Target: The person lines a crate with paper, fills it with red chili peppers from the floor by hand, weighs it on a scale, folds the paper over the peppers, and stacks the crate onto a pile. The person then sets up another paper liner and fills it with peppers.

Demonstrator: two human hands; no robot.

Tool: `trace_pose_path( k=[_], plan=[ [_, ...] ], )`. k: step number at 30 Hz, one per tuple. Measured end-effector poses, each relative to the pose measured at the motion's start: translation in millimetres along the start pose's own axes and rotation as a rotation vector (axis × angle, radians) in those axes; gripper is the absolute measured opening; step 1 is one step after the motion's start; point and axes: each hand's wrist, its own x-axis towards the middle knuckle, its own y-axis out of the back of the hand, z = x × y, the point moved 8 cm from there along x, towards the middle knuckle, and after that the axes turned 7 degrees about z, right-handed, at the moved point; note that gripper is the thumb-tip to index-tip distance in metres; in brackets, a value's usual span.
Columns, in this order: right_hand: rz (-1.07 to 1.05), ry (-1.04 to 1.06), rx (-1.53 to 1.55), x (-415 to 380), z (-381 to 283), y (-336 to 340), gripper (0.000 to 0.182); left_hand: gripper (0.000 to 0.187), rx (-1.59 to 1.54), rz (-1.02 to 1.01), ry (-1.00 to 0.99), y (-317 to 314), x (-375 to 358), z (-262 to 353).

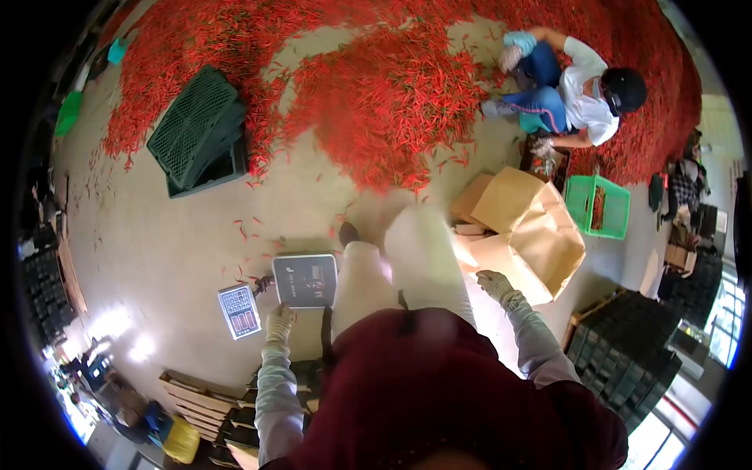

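My left hand [280, 323], in a pale work glove, hangs with its fingers curled at the lower left corner of the dark platform scale [304, 282]; whatever is inside them is hidden. A keypad display unit [239, 311] lies just left of that hand, beside the scale platform. On the other side, my right hand [495, 287], also gloved, has its fingers closed at the near flap edge of a big open cardboard box [540, 227]. The box stands tilted on the floor with its flaps folded out.
Red chili peppers [392, 102] cover the floor ahead in heaps. A person [580, 98] sits at the right beside a green basket [598, 206]. Dark green crates [196, 129] lie front left. Stacked crates [627, 352] and a wooden pallet [196, 403] stand behind.
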Motion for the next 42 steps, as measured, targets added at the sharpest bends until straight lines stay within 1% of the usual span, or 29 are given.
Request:
trace_pose_path(
  k=[2,3,4,5,7,9,10,11,13,16,17,18,19,21,22,23,24,25,26,28,29,31,32,34,36,37,39,40,42],
  plan=[
    [-0.007,0.092,0.010,1,-18,-11,0.033,0.026,0.005,-0.027,-0.014,1,14,30],
    [-0.007,0.078,0.010,-1,-22,-13,0.033,0.026,-0.013,-0.040,-0.027,-4,18,44],
    [-0.025,0.037,-0.022,-11,-39,-10,0.033,0.027,-0.018,-0.056,0.035,-11,16,63],
    [-0.046,-0.003,-0.056,-15,-48,-8,0.033,0.027,-0.017,-0.065,0.044,-17,21,69],
    [-0.067,-0.036,-0.027,-12,-33,-19,0.035,0.028,0.013,-0.161,-0.070,-36,28,85],
    [-0.099,-0.005,-0.031,-8,-23,-23,0.043,0.029,-0.023,-0.137,-0.039,-48,29,100],
    [-0.152,-0.078,-0.066,-11,-38,-17,0.036,0.031,0.094,-0.154,-0.110,-55,33,104],
    [-0.172,-0.003,-0.181,-7,-49,-12,0.037,0.032,0.210,-0.169,-0.182,-63,33,122],
    [-0.214,-0.013,-0.239,13,-48,-15,0.038,0.032,0.199,-0.158,-0.124,-72,17,151],
    [-0.234,0.104,-0.266,64,-47,-23,0.037,0.033,0.217,-0.129,-0.079,-94,1,192],
    [-0.250,0.093,-0.266,89,-36,-31,0.037,0.032,0.116,-0.133,-0.126,-106,0,205],
    [-0.279,0.200,-0.377,114,-30,-47,0.037,0.032,0.017,-0.139,-0.171,-118,2,218],
    [-0.312,0.303,-0.485,133,-22,-63,0.036,0.032,0.029,-0.150,-0.147,-130,8,226],
    [-0.369,0.326,-0.525,163,-44,-83,0.033,0.030,-0.048,-0.192,-0.020,-161,36,234],
    [-0.452,0.386,-0.737,174,-66,-100,0.032,0.029,-0.054,-0.198,-0.031,-177,57,238],
    [-0.545,0.445,-0.946,184,-65,-125,0.032,0.029,-0.048,-0.209,-0.006,-193,83,235],
    [-0.464,0.586,-0.971,196,-47,-157,0.036,0.029,-0.017,-0.223,-0.077,-209,110,241],
    [-0.479,0.595,-1.010,207,-65,-172,0.036,0.028,0.012,-0.238,-0.145,-226,137,244],
    [-0.457,0.568,-0.975,222,-90,-179,0.036,0.028,0.015,-0.253,-0.127,-244,169,239],
    [-0.391,0.517,-0.907,245,-137,-185,0.037,0.028,-0.064,-0.207,-0.262,-270,224,243],
    [-0.353,0.491,-0.865,256,-159,-185,0.037,0.028,0.154,-0.201,-0.299,-280,251,241],
    [-0.262,0.440,-0.788,276,-198,-178,0.037,0.026,0.266,-0.288,-0.377,-314,293,236],
    [-0.218,0.425,-0.754,285,-216,-174,0.037,0.026,0.262,-0.295,-0.376,-338,316,224],
    [-0.151,0.402,-0.702,300,-239,-166,0.038,0.027,-0.094,-0.568,0.158,-413,339,167],
    [-0.091,0.402,-0.665,312,-264,-156,0.038,0.032,0.085,-0.624,0.224,-474,350,156],
    [-0.068,0.401,-0.650,316,-273,-150,0.039,0.035,0.022,-0.599,0.227,-499,355,167],
    [-0.035,0.403,-0.631,322,-289,-143,0.039,0.032,-0.109,-0.480,0.486,-527,369,164],
    [-0.014,0.408,-0.626,324,-297,-138,0.039,0.032,-0.127,-0.493,0.473,-541,375,158],
    [0.020,0.427,-0.616,329,-311,-130,0.040,0.029,-0.276,-0.442,0.352,-563,396,147]
  ],
)
